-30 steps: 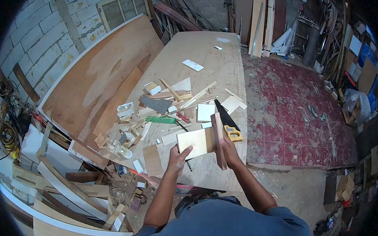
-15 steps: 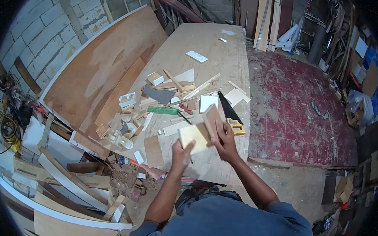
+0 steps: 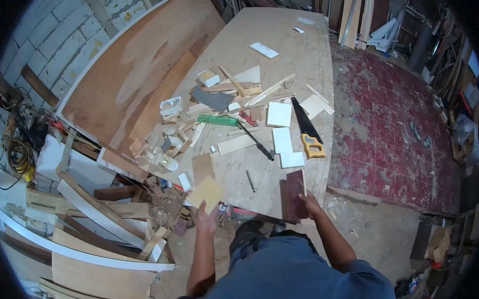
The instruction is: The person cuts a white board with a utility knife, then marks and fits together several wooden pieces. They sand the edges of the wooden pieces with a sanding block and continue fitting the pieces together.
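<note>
My left hand (image 3: pixel 204 220) is closed on a pale yellow square piece (image 3: pixel 206 194) near the table's front left edge. Motion blurs that piece, and its material cannot be told. A dark reddish-brown wooden block (image 3: pixel 296 192) stands at the front right edge of the table, and my right hand (image 3: pixel 310 206) grips its right side. Beyond the block lie white rectangular pieces (image 3: pixel 292 159). A handsaw (image 3: pixel 306 127) with a yellow handle rests to their right. Between my hands, a thin dark pencil-like stick (image 3: pixel 250 181) lies on the tabletop.
Wood strips and offcuts (image 3: pixel 269 91) cover the middle of the wooden table (image 3: pixel 287 33), with a green strip (image 3: pixel 217 120) and a black bar-like tool (image 3: pixel 256 142) among them. A large curved panel (image 3: pixel 138 73) leans at the left. Scrap boards (image 3: pixel 96 211) crowd the floor there.
My hands have moved apart and closer to my body. The yellow piece went left, away from the block; the block came down to the table's front edge.
</note>
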